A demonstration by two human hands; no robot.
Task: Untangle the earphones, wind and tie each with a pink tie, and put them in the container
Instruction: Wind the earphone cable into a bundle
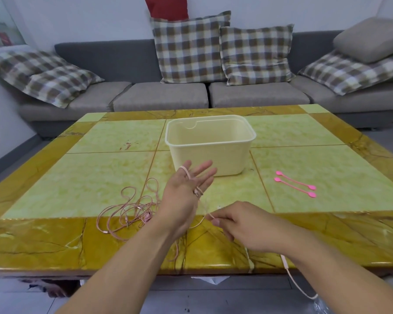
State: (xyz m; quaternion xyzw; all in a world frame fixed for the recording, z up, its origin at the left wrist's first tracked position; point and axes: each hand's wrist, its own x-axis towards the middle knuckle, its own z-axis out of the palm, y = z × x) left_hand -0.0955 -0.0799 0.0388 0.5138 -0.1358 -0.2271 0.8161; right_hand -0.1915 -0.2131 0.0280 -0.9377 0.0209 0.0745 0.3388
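My left hand [186, 191] is raised palm-up over the table with fingers spread, and a pale pink earphone cable [201, 208] loops over its fingers. My right hand [234, 220] pinches that same cable just below and to the right. The cable's far end [293, 279] hangs off the table's near edge under my right forearm. A tangled pink earphone cable [127, 211] lies in loose loops on the table to the left of my left wrist. Two pink ties [295, 186] lie side by side to the right. The cream container [210, 137] stands open behind my left hand.
The yellow-green tiled table [100, 177] has a brown glossy border. A grey sofa [159, 96] with checked cushions runs behind it. Grey floor shows below the near edge.
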